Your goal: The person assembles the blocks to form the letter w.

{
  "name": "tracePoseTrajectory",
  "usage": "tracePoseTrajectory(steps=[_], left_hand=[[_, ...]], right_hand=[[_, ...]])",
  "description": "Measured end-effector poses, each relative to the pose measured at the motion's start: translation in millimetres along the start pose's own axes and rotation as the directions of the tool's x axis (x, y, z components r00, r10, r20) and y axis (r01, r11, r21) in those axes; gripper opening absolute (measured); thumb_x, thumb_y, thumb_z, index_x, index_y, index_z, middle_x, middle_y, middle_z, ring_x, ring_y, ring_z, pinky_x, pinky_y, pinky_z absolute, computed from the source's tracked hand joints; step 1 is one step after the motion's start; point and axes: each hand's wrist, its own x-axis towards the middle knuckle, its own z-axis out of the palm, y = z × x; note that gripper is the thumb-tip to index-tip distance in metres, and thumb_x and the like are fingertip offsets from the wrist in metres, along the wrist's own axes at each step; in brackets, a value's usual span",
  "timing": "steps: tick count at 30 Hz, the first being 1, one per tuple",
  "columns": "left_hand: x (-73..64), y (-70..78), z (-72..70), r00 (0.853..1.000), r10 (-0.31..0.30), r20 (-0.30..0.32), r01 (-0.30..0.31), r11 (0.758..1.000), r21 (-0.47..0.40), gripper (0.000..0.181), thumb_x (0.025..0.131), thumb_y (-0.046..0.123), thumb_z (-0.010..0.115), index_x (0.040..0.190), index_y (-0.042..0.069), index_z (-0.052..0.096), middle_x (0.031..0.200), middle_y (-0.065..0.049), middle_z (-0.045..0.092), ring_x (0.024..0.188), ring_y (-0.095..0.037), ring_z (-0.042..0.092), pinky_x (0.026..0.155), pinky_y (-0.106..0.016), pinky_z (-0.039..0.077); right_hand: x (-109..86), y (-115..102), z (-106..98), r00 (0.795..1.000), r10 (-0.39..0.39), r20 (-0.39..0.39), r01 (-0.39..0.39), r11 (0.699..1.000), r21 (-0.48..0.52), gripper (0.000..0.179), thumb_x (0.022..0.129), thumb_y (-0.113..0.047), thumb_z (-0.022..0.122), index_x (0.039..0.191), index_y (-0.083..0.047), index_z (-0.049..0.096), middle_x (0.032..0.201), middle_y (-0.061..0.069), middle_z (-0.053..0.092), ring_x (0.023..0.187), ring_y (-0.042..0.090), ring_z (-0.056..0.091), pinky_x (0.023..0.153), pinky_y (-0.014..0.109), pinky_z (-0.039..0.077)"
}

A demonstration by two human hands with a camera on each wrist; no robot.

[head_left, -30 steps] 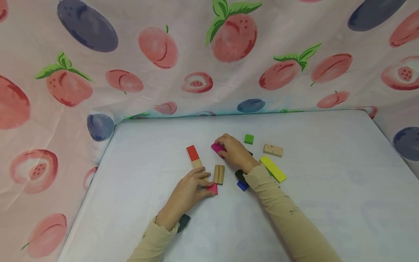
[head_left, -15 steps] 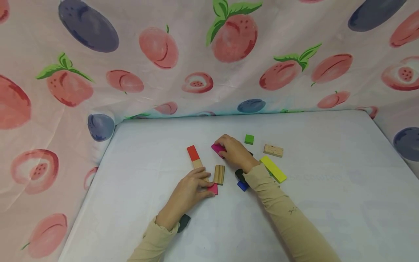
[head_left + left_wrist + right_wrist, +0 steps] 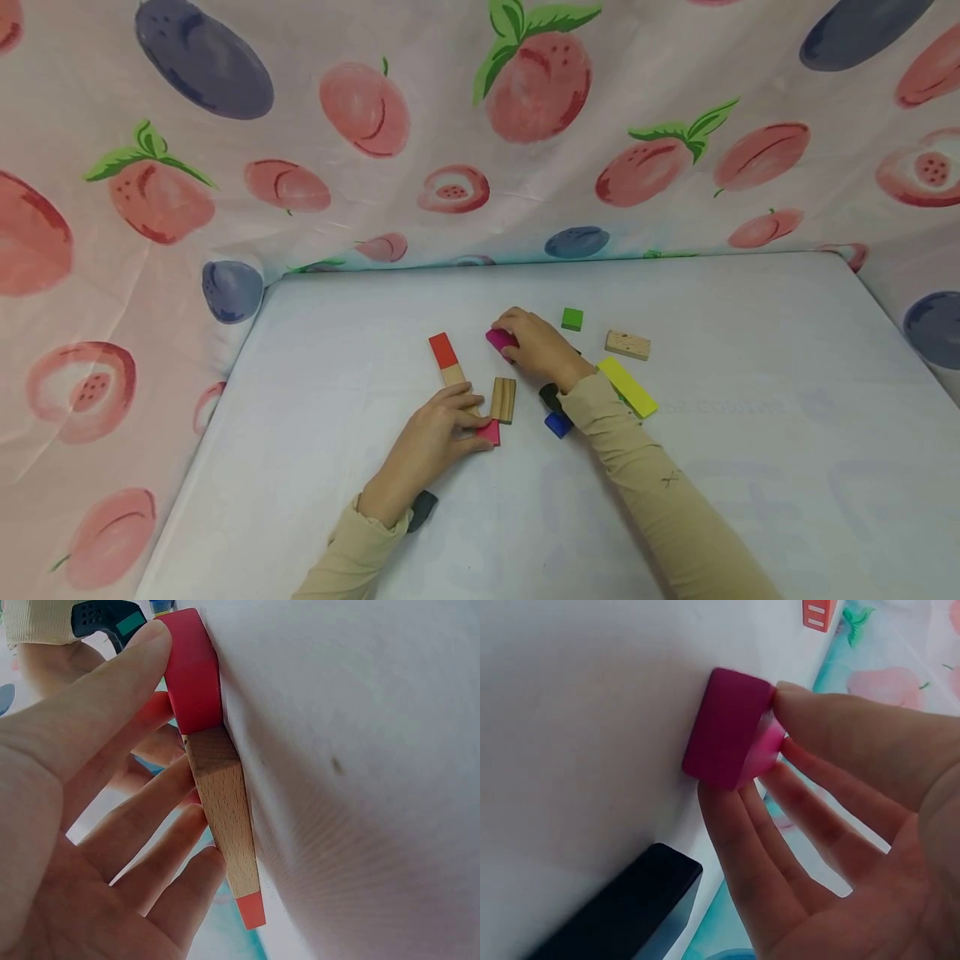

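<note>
My left hand (image 3: 427,442) pinches a pinkish-red block (image 3: 193,671) between thumb and finger on the white table. Its other fingers touch a plain wooden block (image 3: 225,806), which lies end to end with the pinkish-red one. An orange-red block (image 3: 442,351) continues that row at the far end. Farther back, my right hand (image 3: 538,346) holds a magenta block (image 3: 731,724) between thumb and fingers. A black block (image 3: 626,904) lies close to this hand, mostly hidden under it in the head view. Between the hands sits a striped wooden block (image 3: 503,400).
Behind the right hand is a green block (image 3: 572,318). To its right lie a speckled wooden block (image 3: 627,344) and a long yellow block (image 3: 627,387). A blue block (image 3: 557,425) sits by the right forearm. A fruit-print cloth (image 3: 375,192) hangs behind the table (image 3: 750,333).
</note>
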Motion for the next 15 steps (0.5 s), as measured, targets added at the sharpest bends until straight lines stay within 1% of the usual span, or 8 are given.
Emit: tracePoseTrajectory(steps=[3,8,15], left_hand=[[0.3,-0.2,0.2,1.000,-0.005,0.003,0.005,1.000,0.000,0.034,0.076,0.026,0.087,0.104,0.010,0.079,0.129,-0.003,0.067,0.137,-0.023,0.047,0.109,-0.041,0.045],[0.0,-0.5,0.2,1.000,-0.007,0.005,0.007,1.000,-0.001,0.034,0.076,0.027,0.087,0.105,0.010,0.079,0.129,-0.002,0.067,0.137,-0.022,0.047,0.109,-0.041,0.045],[-0.8,-0.7,0.0,1.000,-0.001,-0.001,0.001,1.000,-0.005,0.034,0.075,0.027,0.087,0.104,0.010,0.079,0.129,-0.002,0.067,0.137,-0.022,0.047,0.110,-0.042,0.045]], right_hand=[[-0.3,0.1,-0.6,1.000,0.015,-0.009,-0.015,1.000,0.027,0.040,0.095,-0.008,0.067,0.134,-0.001,0.059,0.135,0.015,0.055,0.121,0.029,0.056,0.106,0.043,0.048],[-0.7,0.7,-0.2,0.998,0.051,-0.032,-0.049,0.996,0.071,0.040,0.092,-0.010,0.071,0.131,-0.001,0.062,0.130,0.014,0.057,0.114,0.029,0.058,0.100,0.042,0.052],[0.6,3.1,1.7,0.994,0.079,-0.070,-0.073,0.994,0.082,0.041,0.088,-0.016,0.076,0.125,-0.002,0.066,0.122,0.013,0.061,0.104,0.027,0.062,0.091,0.039,0.056]])
